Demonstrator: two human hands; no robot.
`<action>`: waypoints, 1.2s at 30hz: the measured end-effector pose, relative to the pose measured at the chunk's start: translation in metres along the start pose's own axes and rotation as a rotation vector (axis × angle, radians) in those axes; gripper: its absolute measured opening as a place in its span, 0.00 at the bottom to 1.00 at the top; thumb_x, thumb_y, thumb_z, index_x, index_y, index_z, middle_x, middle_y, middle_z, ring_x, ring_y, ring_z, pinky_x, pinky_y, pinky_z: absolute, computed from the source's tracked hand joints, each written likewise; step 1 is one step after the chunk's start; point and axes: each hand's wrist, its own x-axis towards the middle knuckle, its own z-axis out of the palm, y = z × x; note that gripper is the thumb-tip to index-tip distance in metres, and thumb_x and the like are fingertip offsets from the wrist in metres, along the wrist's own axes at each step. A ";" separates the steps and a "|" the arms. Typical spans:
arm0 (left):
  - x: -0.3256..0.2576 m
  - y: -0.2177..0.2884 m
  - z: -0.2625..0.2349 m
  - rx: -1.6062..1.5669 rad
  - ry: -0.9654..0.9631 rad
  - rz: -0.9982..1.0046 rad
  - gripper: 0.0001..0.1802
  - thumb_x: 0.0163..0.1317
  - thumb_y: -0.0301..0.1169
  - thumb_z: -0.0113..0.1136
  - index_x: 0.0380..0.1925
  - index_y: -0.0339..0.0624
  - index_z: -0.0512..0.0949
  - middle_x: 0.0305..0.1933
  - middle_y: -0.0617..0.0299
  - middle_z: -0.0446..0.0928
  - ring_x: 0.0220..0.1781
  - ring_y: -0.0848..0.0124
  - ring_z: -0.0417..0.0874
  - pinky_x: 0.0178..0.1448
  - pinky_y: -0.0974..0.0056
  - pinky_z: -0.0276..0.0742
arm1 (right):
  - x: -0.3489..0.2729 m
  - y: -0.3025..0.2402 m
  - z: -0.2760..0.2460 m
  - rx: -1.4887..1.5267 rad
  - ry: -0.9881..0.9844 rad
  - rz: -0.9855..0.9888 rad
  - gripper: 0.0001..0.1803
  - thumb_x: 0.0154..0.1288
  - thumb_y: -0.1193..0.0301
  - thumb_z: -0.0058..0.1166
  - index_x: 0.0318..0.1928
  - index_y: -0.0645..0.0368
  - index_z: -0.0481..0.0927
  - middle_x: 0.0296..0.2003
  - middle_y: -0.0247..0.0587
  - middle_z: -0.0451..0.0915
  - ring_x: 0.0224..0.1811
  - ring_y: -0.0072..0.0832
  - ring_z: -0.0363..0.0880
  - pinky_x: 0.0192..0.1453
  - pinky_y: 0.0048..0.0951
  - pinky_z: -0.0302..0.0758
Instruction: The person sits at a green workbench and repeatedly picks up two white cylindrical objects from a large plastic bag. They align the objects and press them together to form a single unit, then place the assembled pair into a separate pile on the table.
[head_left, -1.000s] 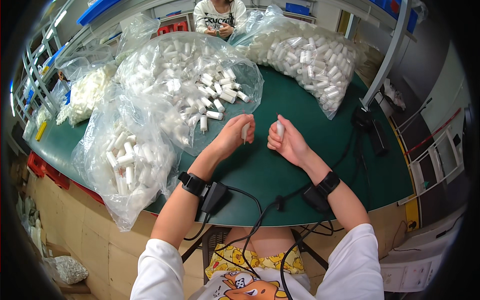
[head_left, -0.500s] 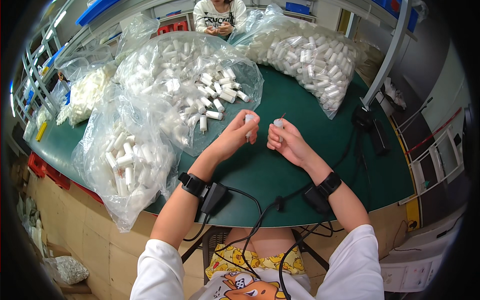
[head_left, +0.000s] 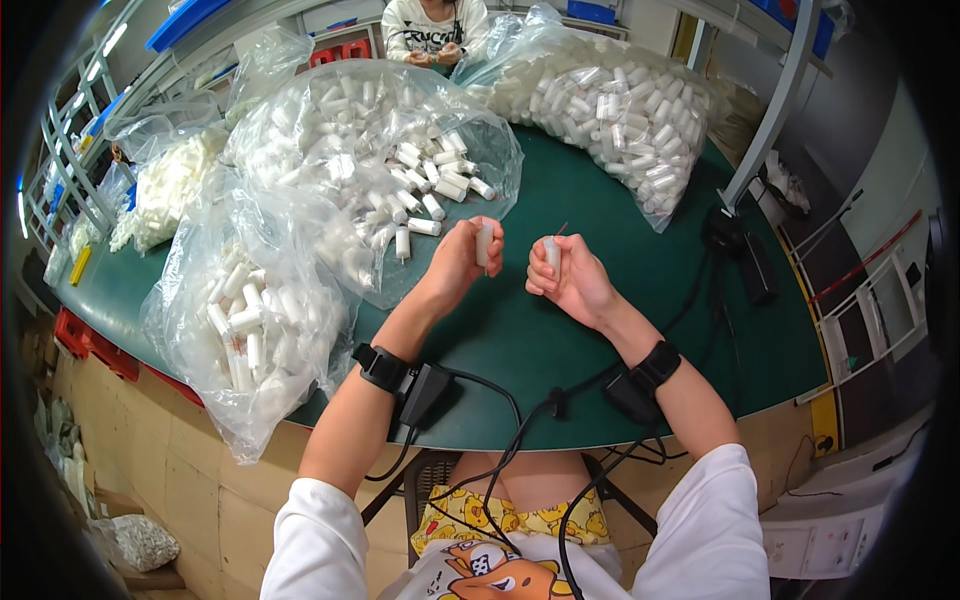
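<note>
Landmark: green table (head_left: 600,330), round-edged; all places below given relative to it.
Left hand (head_left: 462,262): raised just above the middle of the table, fingers curled together and clamped on a short white tube (head_left: 484,243) held upright; thumb tip rests at the tube's top.
Right hand (head_left: 572,280): just above the table's middle too, close beside the left hand, the two hands not touching. Fingers folded into a loose fist, clamped on a second white tube (head_left: 552,256), also upright.
Thin pin (head_left: 562,229): a slim dark sliver sticks up from the right fist just past the tube; too small to tell what it is.
Wrists: a black strapped unit on the left forearm (head_left: 400,378) and another on the right (head_left: 645,378), both over the table's near edge, black cables (head_left: 520,430) hanging from them below the edge.
Open clear bag (head_left: 370,150): on the table's far-left part, full of white tubes, its mouth facing the hands; loose tubes (head_left: 430,205) spill out just beyond the left hand.
Second clear bag (head_left: 255,320): at the table's near-left edge, packed with the same tubes, sagging over the rim.
Third clear bag (head_left: 610,110): on the table's far-right part, also full of tubes.
Further bags (head_left: 160,190): at the far-left end of the table, holding whitish pieces, blurred.
Other person (head_left: 432,25): seated beyond the table's far edge, hands held together at the chest.
Black device (head_left: 735,245): on the table's right side, wired.
</note>
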 end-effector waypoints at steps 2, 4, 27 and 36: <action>0.001 -0.003 -0.001 0.026 -0.008 0.041 0.18 0.64 0.38 0.34 0.39 0.38 0.69 0.26 0.65 0.66 0.28 0.71 0.67 0.38 0.66 0.66 | 0.000 -0.003 0.002 0.054 0.018 0.032 0.16 0.66 0.59 0.32 0.33 0.59 0.66 0.22 0.32 0.65 0.24 0.22 0.62 0.37 0.27 0.63; 0.000 -0.002 -0.001 -0.002 -0.002 0.043 0.20 0.65 0.39 0.33 0.45 0.36 0.69 0.30 0.63 0.68 0.31 0.70 0.70 0.42 0.65 0.68 | -0.004 -0.006 0.004 0.152 0.058 0.092 0.19 0.65 0.58 0.32 0.38 0.62 0.68 0.25 0.35 0.67 0.27 0.25 0.65 0.41 0.29 0.65; -0.003 0.001 0.007 0.314 0.012 0.118 0.17 0.63 0.34 0.56 0.49 0.38 0.71 0.45 0.59 0.77 0.49 0.75 0.76 0.56 0.68 0.67 | -0.003 -0.001 0.000 -0.200 0.147 -0.055 0.19 0.63 0.73 0.49 0.53 0.66 0.69 0.44 0.44 0.75 0.41 0.27 0.76 0.49 0.28 0.74; -0.007 0.002 0.005 0.279 -0.017 0.096 0.18 0.62 0.32 0.57 0.50 0.35 0.73 0.47 0.59 0.78 0.50 0.74 0.76 0.57 0.68 0.69 | -0.001 0.001 0.009 -0.396 0.203 -0.061 0.15 0.66 0.68 0.49 0.50 0.63 0.69 0.39 0.40 0.77 0.37 0.23 0.77 0.40 0.23 0.73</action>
